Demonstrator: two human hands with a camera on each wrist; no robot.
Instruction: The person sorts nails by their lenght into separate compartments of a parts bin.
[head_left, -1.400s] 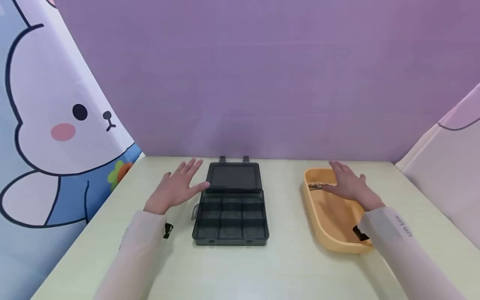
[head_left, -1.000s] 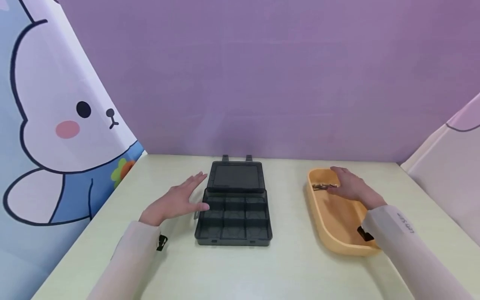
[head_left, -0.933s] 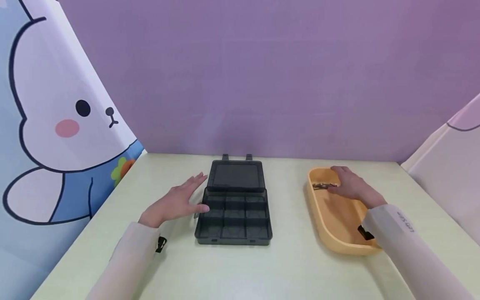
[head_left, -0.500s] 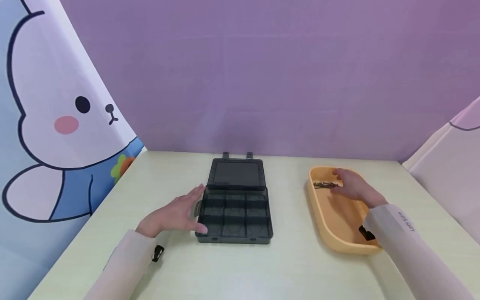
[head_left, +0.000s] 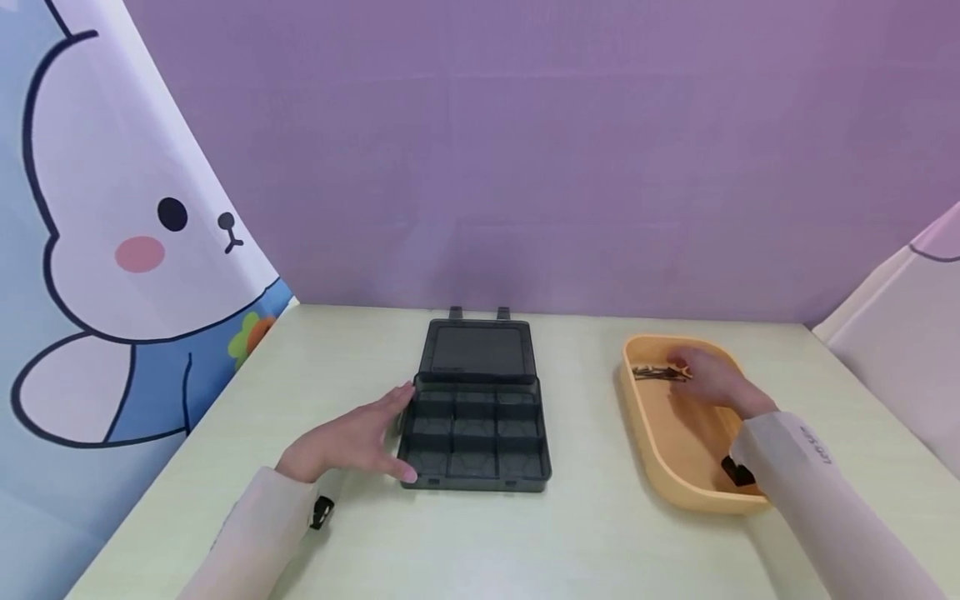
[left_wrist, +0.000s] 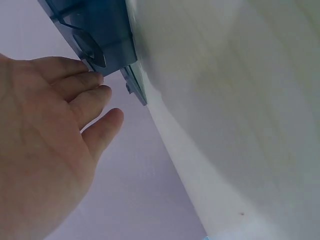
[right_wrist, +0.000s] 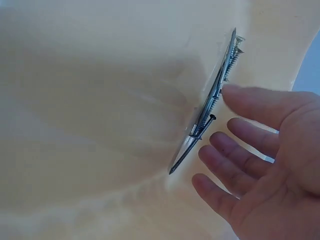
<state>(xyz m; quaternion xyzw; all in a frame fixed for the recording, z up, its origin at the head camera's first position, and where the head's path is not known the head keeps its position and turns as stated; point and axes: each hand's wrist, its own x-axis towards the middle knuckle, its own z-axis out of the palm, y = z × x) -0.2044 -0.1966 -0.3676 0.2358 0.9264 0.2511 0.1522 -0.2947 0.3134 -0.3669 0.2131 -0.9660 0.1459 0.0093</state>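
My left hand (head_left: pixel 352 437) lies along the left side of a dark translucent compartment box (head_left: pixel 474 483), thumb at its near left corner and fingertips by the side wall. Its hinged lid (head_left: pixel 480 348) is folded back; the compartments hold nothing visible. In the left wrist view the hand's fingers (left_wrist: pixel 92 102) are loosely extended beside the box's latch (left_wrist: pixel 90 47). My right hand (head_left: pixel 712 382) is inside an orange tray (head_left: pixel 686 450). Its relaxed fingers and thumb are at a small bundle of screws and nails (right_wrist: pixel 207 107), with the thumb tip overlapping the bundle in the right wrist view.
Box and tray stand apart on a pale table (head_left: pixel 585 533). A purple backdrop (head_left: pixel 555 167) rises behind it, and a cartoon-print cloth (head_left: pixel 142 392) hangs at the left. Two latch tabs (head_left: pixel 480 313) stick out beyond the lid's far edge.
My left hand has come nearer along the box's left side, its thumb passing from the lid to the near corner. The right hand has gone lower into the tray, its fingers drawn in toward the screws.
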